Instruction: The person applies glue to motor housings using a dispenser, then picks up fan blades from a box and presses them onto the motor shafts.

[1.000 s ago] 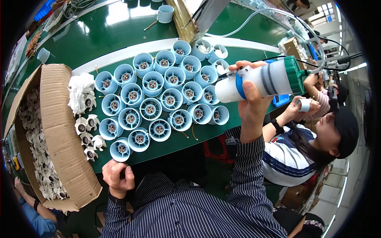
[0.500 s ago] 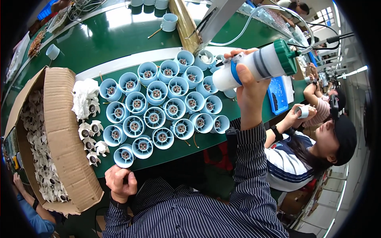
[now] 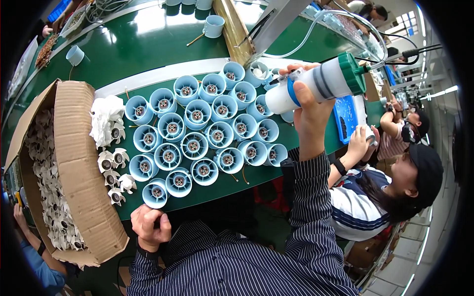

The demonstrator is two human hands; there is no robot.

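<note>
In my right hand (image 3: 312,106) is a thick white dispensing cartridge (image 3: 318,81), held tilted above the right end of the rows of cups. It has dark bands, a blue clip and a green cap, with a clear hose joined at the cap end. My left hand (image 3: 150,228) rests at the table's near edge, fingers curled in a loose fist, right by the nearest light blue cup (image 3: 155,193). Several such ribbed round cups, each with a small metal motor part in its middle, stand close together. Whatever lies below the cartridge's lower end is partly hidden.
At left stands an open cardboard box (image 3: 89,172) full of white fan wheels, with loose fan wheels (image 3: 119,157) and a white crumpled bag (image 3: 107,116) beside it. A metal post (image 3: 276,24) rises at the far side. On the right, a co-worker (image 3: 363,202) sits near a blue tray (image 3: 345,116).
The view has shifted slightly. Both my hands keep their places, the right still gripping the cartridge. The co-worker's hands on the right have moved a little, still with a light-coloured part.
</note>
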